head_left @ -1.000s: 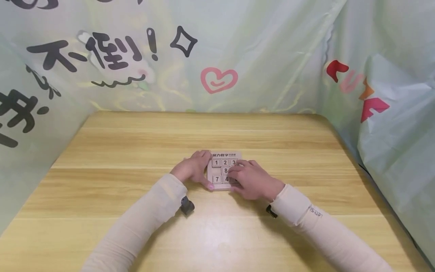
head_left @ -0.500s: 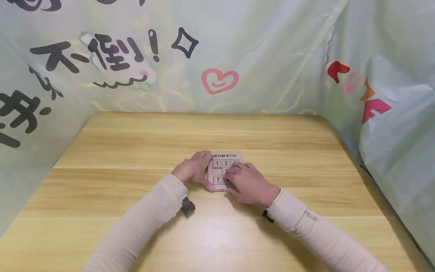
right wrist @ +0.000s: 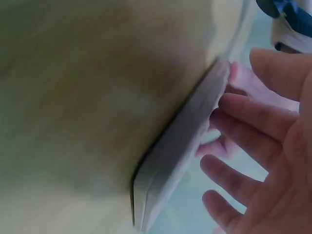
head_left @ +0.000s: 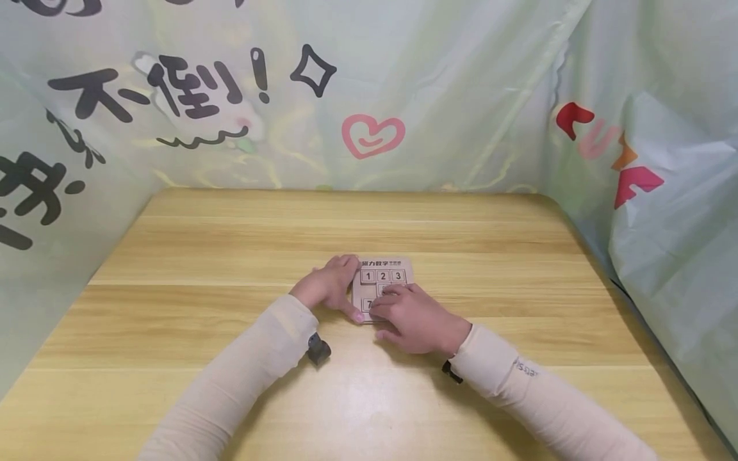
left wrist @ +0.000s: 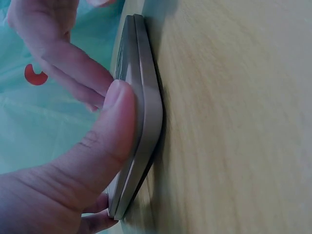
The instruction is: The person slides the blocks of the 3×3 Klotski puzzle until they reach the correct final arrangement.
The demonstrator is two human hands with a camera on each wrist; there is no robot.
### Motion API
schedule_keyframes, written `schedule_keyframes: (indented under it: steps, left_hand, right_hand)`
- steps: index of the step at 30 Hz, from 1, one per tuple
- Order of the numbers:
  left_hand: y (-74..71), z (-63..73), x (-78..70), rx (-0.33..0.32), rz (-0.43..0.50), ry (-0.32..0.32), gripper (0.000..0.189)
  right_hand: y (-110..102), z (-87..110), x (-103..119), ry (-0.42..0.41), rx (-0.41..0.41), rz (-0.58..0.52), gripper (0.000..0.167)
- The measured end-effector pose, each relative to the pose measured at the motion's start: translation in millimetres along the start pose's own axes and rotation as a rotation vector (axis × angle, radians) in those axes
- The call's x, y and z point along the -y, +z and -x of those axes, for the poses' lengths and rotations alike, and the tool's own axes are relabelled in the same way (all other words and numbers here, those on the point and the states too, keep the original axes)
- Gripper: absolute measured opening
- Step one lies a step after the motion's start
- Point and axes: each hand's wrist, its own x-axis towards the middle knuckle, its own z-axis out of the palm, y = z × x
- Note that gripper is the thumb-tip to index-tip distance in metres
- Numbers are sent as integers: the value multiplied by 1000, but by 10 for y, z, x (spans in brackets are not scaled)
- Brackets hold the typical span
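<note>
A magnetic number sliding puzzle (head_left: 401, 263) lies flat on the table, with tiles 1, 2 and 3 along its top row. Below tile 1 the tray shows a gap. My left hand (head_left: 330, 285) holds the puzzle's left side, fingers at the upper corner and thumb at the lower one; in the left wrist view that thumb (left wrist: 114, 122) presses on the board's edge. Over the lower tiles sits my right hand (head_left: 419, 320), its fingertips touching them near tile 7 and covering most of the lower rows. The right wrist view shows its fingers extended and slightly bent, gripping nothing.
The wooden table (head_left: 230, 237) extends around the puzzle on every side. Behind and beside it hangs a pale green printed curtain (head_left: 461, 83). A dark wrist camera (head_left: 318, 349) sits beneath the left cuff.
My right hand has slid left and toward me across the puzzle, uncovering tile 3 and covering much of the bottom row. The left hand and board stay put.
</note>
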Motion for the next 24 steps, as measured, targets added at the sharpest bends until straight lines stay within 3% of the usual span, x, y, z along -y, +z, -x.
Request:
schedule_keyframes:
  steps: [6, 12, 17, 21, 24]
  left_hand:
    - [-3, 5, -6, -11, 2, -2, 105]
    - [-9, 16, -15, -8, 3, 2, 110]
    - [-17, 15, -18, -5, -2, 1, 109]
    - [-6, 7, -14, -1, 2, 3, 110]
    - [-1, 4, -13, 2, 3, -2, 110]
  right_hand:
    - [19, -70, -29, 64, 27, 50, 56]
    - [-20, -4, -14, 74, 5, 26, 39]
    - [-14, 8, -38, 25, 57, -37, 56]
    - [-2, 5, -97, 90, 7, 9, 51]
    - [-19, 36, -124, 118, 15, 29, 46]
